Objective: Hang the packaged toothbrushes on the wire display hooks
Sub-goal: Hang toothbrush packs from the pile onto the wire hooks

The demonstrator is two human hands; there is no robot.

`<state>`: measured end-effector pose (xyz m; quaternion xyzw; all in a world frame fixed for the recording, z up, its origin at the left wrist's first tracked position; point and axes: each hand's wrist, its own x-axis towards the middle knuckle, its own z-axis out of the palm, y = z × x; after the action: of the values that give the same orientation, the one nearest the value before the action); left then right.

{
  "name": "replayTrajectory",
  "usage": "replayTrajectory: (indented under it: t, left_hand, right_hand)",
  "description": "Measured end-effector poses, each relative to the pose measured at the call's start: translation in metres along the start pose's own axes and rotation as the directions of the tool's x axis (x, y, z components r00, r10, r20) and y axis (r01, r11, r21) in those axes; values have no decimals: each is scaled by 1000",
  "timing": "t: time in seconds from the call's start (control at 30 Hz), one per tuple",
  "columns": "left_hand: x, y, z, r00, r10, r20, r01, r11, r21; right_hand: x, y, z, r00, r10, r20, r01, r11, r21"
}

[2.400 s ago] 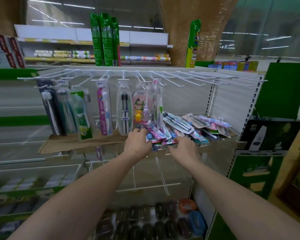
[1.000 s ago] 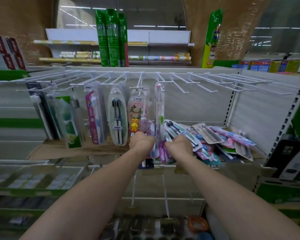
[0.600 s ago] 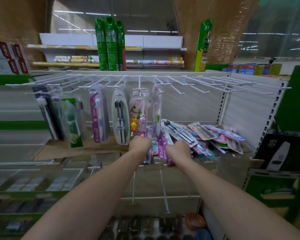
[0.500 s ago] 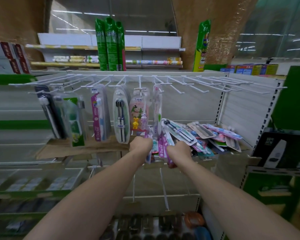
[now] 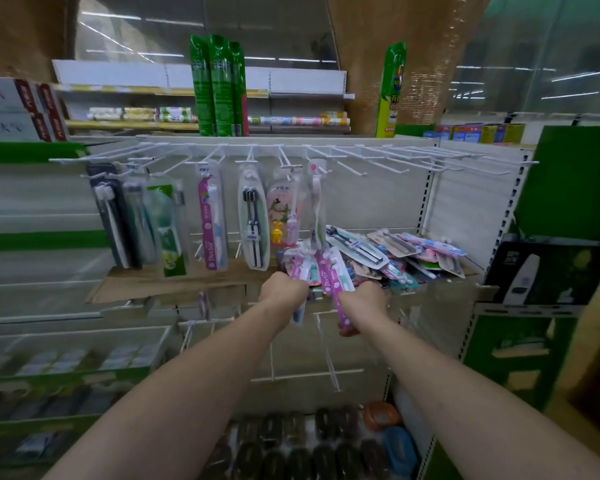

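1. Shop aisle, white slotted back panel; hook rail runs across its top.
2. Far left hooks: dark pack, then clear packs, then a green pack, all hanging.
3. Next right: pink "Doctor" pack hanging, then an oval pack with two dark brushes.
4. Centre hooks: cartoon kids' pack, and just beside it a slim white pack.
5. Hooks right of centre carry nothing.
6. Your left hand is curled round a pink pack, held upright below the centre hooks.
7. Your right hand grips another pink pack, tilted, top end up, just beside the left one.
8. Loose pile of packs lies on the cardboard shelf, right of your hands.
9. Far right: black box on a green stand.
10. Bottom: dark oval items on a lower shelf, blurred.
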<state>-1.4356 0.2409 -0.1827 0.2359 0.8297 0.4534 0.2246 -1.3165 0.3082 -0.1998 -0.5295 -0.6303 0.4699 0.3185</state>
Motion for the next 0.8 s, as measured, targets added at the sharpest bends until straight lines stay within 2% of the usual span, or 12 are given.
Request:
replayTrajectory:
  t: [0.27, 0.5, 0.63, 0.8]
  left_hand:
    - [-13, -28, -32, 997, 68, -39, -68, 998, 0]
    - [-17, -43, -72, 990, 68, -124, -86, 985, -146]
    - [-15, -48, -86, 977, 78, -198, -117, 975, -192]
    - [-16, -46, -97, 965, 33, -259, -109, 952, -284]
  right_hand:
    - [-43, -1, 15, 1000, 18, 20, -18, 999, -28]
    - [-63, -7, 40, 997, -36, 71, 35, 999, 21]
    - [-62, -12, 56, 991, -112, 80, 107, 992, 62]
    - [-52, -16, 70, 969, -208, 137, 211, 977, -8]
